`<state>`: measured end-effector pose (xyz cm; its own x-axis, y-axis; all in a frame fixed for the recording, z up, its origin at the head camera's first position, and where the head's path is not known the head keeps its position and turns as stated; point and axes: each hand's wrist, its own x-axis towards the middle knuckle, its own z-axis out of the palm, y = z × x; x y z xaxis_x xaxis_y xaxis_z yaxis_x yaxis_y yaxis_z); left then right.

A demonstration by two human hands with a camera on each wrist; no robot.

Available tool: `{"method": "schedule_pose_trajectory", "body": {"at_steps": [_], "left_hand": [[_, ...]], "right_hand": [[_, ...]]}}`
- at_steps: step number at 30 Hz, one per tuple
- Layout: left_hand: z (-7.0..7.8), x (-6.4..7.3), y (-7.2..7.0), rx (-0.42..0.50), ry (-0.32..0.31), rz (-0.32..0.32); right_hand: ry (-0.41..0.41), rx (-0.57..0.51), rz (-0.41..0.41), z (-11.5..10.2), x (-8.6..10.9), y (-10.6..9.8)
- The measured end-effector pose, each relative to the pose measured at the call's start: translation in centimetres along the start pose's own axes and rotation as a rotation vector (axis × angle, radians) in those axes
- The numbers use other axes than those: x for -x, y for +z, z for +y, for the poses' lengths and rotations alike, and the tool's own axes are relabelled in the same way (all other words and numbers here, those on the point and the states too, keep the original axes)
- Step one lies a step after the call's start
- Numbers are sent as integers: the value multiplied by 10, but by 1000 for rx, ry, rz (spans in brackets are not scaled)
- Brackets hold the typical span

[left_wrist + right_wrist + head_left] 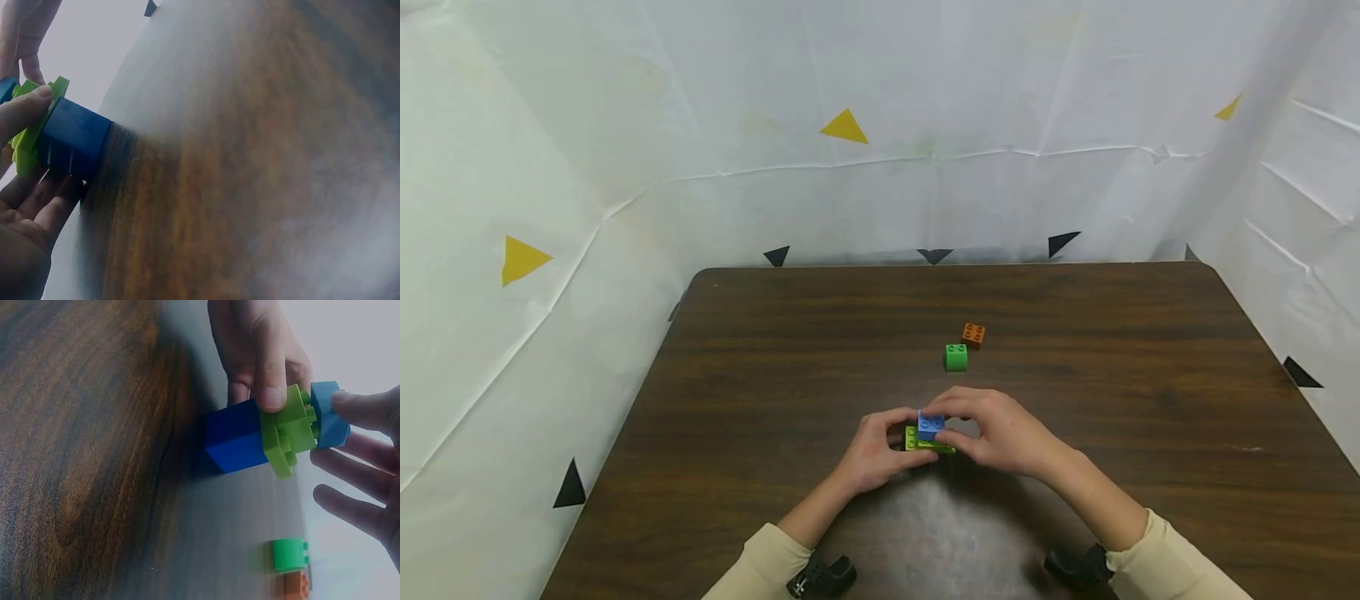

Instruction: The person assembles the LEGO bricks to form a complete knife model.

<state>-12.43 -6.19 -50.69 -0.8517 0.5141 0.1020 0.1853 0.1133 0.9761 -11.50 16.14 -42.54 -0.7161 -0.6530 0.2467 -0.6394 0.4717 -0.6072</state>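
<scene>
Between finger and thumb, my right hand [1003, 429] pinches a light blue toy building brick [930, 426]. Lime green bricks [295, 425] lie just beneath it, and in the right wrist view their studs show in the narrow space between. My left hand [874, 450] grips the lime green bricks, its thumb on their near side. A dark blue block [234, 440] forms the base of this stack and stands on the table; the head view hides it. Whether the light blue brick touches the studs, I cannot tell.
A green brick [956, 357] with a rounded side sits on the dark wooden table [775, 350] beyond the hands. Just behind it, slightly right, lies an orange brick [973, 334]. White sheeting [880, 208] with yellow and black triangles surrounds the table's back and sides.
</scene>
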Motion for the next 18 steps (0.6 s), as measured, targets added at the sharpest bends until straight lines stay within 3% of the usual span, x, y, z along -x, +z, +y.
{"method": "schedule_pose_trajectory", "body": {"at_steps": [18], "left_hand": [[-1, 0, 0, 22, 5, -5]], "right_hand": [[-30, 82, 27, -3, 3, 3]]}}
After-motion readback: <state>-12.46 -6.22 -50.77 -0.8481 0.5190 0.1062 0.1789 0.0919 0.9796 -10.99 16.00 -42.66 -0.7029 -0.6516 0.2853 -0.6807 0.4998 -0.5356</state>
